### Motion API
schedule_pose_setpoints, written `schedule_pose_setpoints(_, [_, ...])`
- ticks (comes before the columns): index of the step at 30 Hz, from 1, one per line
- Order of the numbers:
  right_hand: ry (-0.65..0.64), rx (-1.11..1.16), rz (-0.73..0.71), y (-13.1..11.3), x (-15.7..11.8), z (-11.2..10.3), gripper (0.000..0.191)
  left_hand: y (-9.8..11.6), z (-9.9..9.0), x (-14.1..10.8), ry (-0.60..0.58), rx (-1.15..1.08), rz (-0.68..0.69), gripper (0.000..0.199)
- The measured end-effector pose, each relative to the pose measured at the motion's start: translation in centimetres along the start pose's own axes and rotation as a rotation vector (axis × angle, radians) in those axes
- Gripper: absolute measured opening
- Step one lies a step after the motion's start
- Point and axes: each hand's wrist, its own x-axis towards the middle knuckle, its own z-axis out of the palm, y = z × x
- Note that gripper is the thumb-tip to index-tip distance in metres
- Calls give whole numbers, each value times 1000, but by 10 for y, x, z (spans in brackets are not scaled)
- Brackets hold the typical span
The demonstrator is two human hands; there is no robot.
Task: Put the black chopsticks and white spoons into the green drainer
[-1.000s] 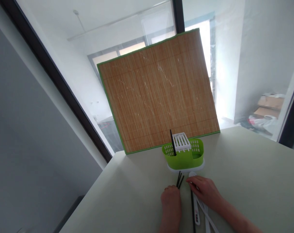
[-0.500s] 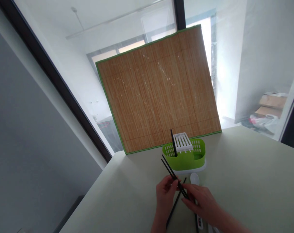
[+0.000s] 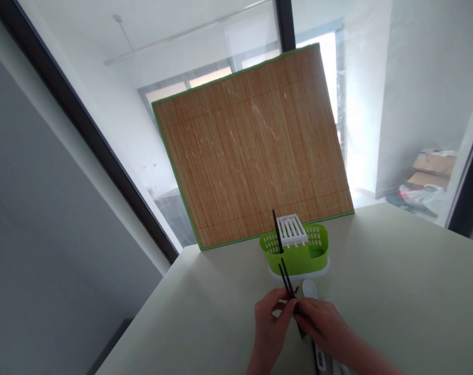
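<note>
My left hand [image 3: 271, 319] pinches a pair of black chopsticks [image 3: 285, 278], whose tips point up and away toward the basket. Beside it, my right hand [image 3: 323, 320] closes around the lower part of the same chopsticks, and the fingers of the two hands nearly meet. Dark ends show below the fingers; how many sticks are in the grip is partly hidden. A white spoon [image 3: 309, 288] lies on the table just beyond my right hand, which covers part of it. Behind the hands stands a green utensil basket [image 3: 299, 264] with a white base.
A white slatted rack [image 3: 292, 230] sits on the basket, and a black chopstick [image 3: 277, 233] leans upright in it. More utensils lie under my right forearm. A bamboo mat [image 3: 252, 151] with green edging leans against the glass behind the pale table [image 3: 205, 307].
Both hands have drawn closer together and the held chopsticks now stand steeper, their tips further right. The chopstick lying slantwise beneath my hands no longer shows on the table at left.
</note>
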Motion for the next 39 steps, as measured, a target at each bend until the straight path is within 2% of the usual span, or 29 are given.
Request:
schedule_pose_setpoints(4, [-43, -108, -29, 2, 0, 4, 10, -2, -3, 0, -11, 32, 6, 20])
schedule_pose_setpoints(9, [-11, -246, -31, 4, 0, 6, 7, 3, -6, 1, -23, 65, 28, 18])
schedule_pose_setpoints(12, [-10, -250, -43, 3, 1, 4, 8, 11, -9, 3, -5, 76, 30, 17])
schedule_pose_setpoints(19, [-37, -246, -53, -2, 0, 3, 7, 26, -14, 6, -42, 152, 53, 16])
schedule_pose_setpoints(22, [-10, -181, -51, -2, -1, 0, 4, 38, -23, 15, 19, 166, 78, 14])
schedule_pose_setpoints(26, [111, -52, -59, 3, 0, -5, 29, 70, -48, 45, 257, 77, 199, 20])
schedule_pose_setpoints(29, [179, -46, -43, 9, 1, -6, 32, 95, -66, 77, 430, 13, 343, 25])
schedule_pose_setpoints(31, [178, -56, -48, 11, 1, -4, 33, 104, -72, 101, 480, 32, 413, 27])
schedule_pose_setpoints(34, [169, -68, -62, 12, 1, 0, 34, 98, -71, 135, 405, 160, 407, 26])
schedule_pose_setpoints(36, [168, -76, -65, 11, 0, 1, 34, 84, -64, 154, 342, 322, 344, 24])
schedule_pose_setpoints(39, [160, -87, -70, 10, 0, 0, 33, 56, -53, 176, 330, 469, 219, 21])
